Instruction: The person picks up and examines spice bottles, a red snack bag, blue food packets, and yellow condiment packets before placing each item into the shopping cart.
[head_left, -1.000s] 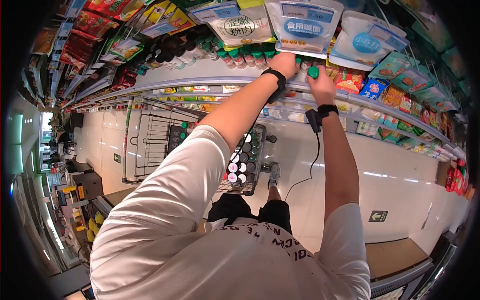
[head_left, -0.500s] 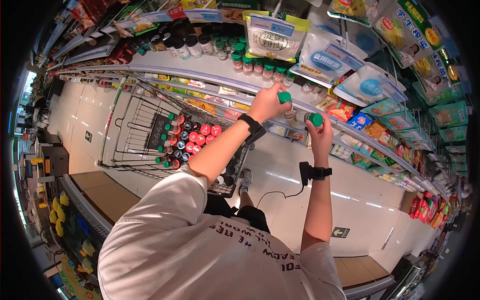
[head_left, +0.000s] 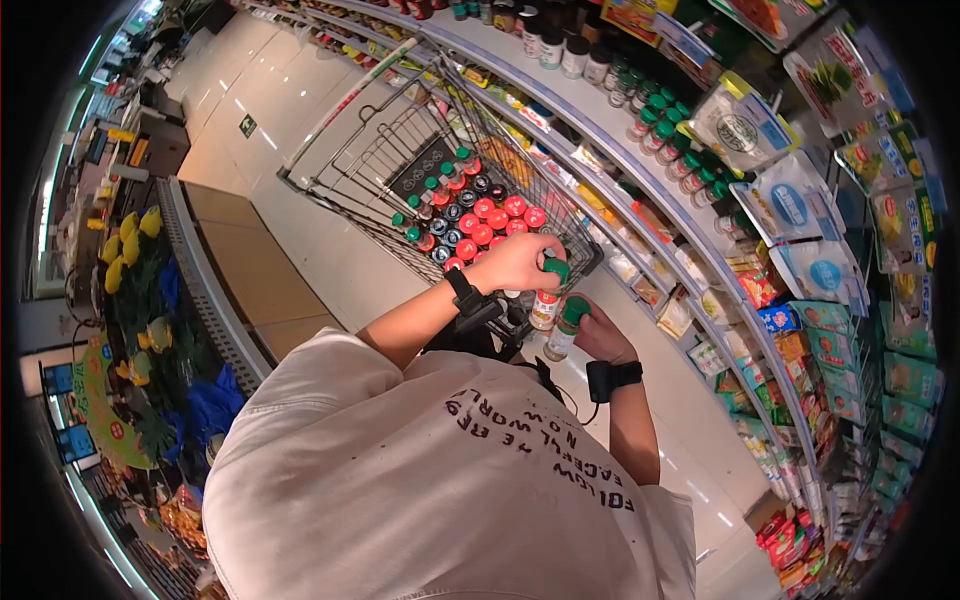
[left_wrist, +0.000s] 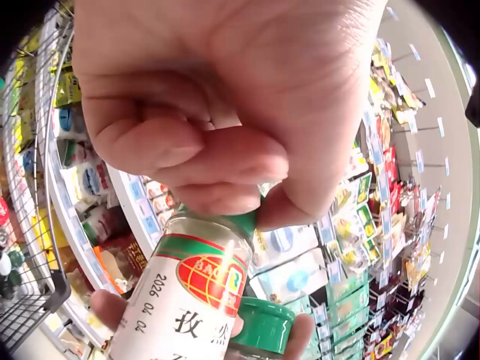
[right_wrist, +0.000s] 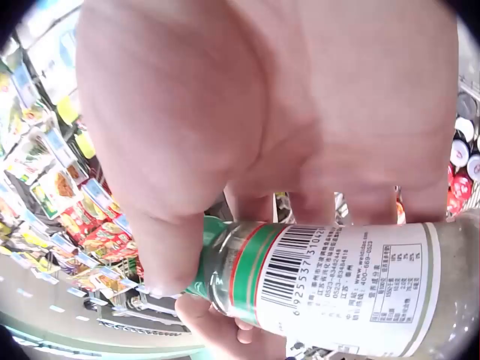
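- Near the shopping cart [head_left: 350, 104], I record both hands occupied: left hand [head_left: 512, 262] pinching the green cap [head_left: 556, 269] of a cumin bottle [left_wrist: 184, 292], right hand [head_left: 606, 337] gripping another green-capped spice bottle [head_left: 562, 338].
- Risk, in my judgement: a grip so near the cap could let the cumin slip; close spacing could knock glass together.
- Versus the earlier frame: both bottles have moved from the shelf [head_left: 565, 88] towards the body.

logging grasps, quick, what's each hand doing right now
Left hand: closed, pinching a white-labelled jar at its green cap.
Right hand: closed, holding a second green-capped jar.
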